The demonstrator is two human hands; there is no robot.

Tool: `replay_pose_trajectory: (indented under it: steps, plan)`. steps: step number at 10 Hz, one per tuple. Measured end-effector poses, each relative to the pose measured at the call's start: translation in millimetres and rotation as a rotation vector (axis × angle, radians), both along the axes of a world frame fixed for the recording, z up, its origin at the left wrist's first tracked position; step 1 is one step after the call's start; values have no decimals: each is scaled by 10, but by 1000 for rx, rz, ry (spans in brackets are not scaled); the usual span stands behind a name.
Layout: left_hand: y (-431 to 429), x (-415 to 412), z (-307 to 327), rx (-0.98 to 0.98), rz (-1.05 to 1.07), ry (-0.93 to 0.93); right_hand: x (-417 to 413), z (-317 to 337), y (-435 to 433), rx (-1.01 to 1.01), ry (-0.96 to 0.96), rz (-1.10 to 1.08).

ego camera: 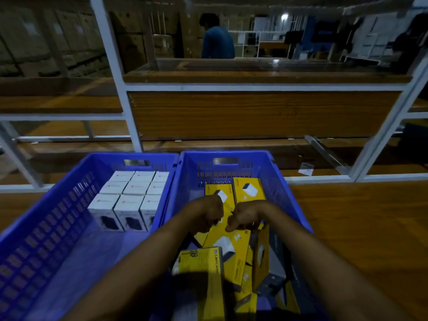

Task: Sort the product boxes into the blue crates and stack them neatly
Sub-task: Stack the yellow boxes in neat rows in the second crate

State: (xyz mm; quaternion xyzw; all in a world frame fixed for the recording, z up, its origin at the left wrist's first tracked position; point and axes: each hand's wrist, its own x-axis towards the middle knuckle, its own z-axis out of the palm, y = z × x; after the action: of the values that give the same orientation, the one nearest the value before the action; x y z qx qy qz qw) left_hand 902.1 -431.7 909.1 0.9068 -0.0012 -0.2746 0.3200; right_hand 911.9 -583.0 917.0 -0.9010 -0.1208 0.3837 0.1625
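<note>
On the wooden table (361,228), two blue crates stand side by side: the left crate (46,228) holds upright white boxes (129,195), the right crate (284,193) jumbled yellow boxes (231,246), directly beneath my left hand (208,214) and right hand (245,216), both curled, grip indeterminate.

Your head camera looks forward and steeply down from close above, both blue crates (176,163) side by side right below you, the wooden worktop (347,216) and shelving beyond.
</note>
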Motion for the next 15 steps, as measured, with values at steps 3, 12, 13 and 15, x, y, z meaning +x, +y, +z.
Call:
replay_pose_trajectory:
  steps: [3,12,13,15]
  plan:
    - [141,-43,102,-92,50,-120,32,86,-112,327,43,-26]
    - [207,76,192,-1128,444,-32,177,137,-120,1268,-477,-1082]
    - [354,186,163,-1234,620,-212,60,275,-149,1293,-275,-810]
    - [480,292,129,-1346,750,-298,-56,256,-90,1154,-91,-673]
